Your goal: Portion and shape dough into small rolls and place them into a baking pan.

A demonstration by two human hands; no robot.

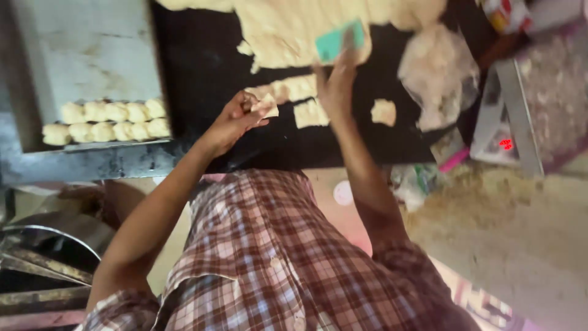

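Note:
My left hand (236, 119) is closed around a small piece of dough (267, 106) just above the black worktop (202, 67). My right hand (335, 83) grips a teal plastic scraper (339, 40) pressed against the edge of a large slab of dough (288, 30). Cut dough pieces (309, 113) lie on the worktop between the hands, with one more piece (384, 112) off to the right.
A metal tray (86, 55) on the left holds two rows of shaped dough balls (107, 121). A clear plastic bag (438, 76) lies at the right of the worktop. A scale with a red display (505, 144) stands further right. Metal rods (43, 263) sit at lower left.

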